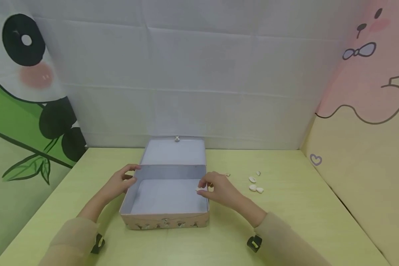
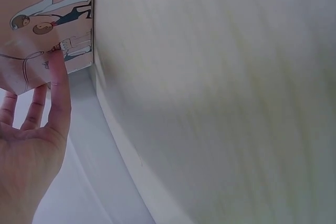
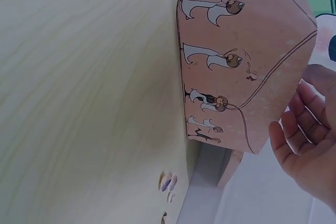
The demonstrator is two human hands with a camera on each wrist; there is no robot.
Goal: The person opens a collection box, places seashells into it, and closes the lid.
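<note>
A pink box (image 1: 165, 221) with cartoon figures on its sides stands on the table, its lid (image 1: 173, 151) raised at the back. No objects are visible on its pale inner floor. My left hand (image 1: 118, 183) touches the box's left side, and its fairly straight fingers reach the rim and outer wall in the left wrist view. Over the right rim, my right hand (image 1: 221, 189) pinches a small white piece (image 1: 198, 189), perhaps a shell, between thumb and fingers. The right wrist view shows that hand (image 3: 310, 135) beside the box wall, the piece hidden.
Several small white shell-like pieces (image 1: 252, 179) lie on the table (image 1: 296, 214) right of the box. A white cloth (image 1: 193, 66) hangs behind. Walls with painted cartoon animals flank the table on both sides.
</note>
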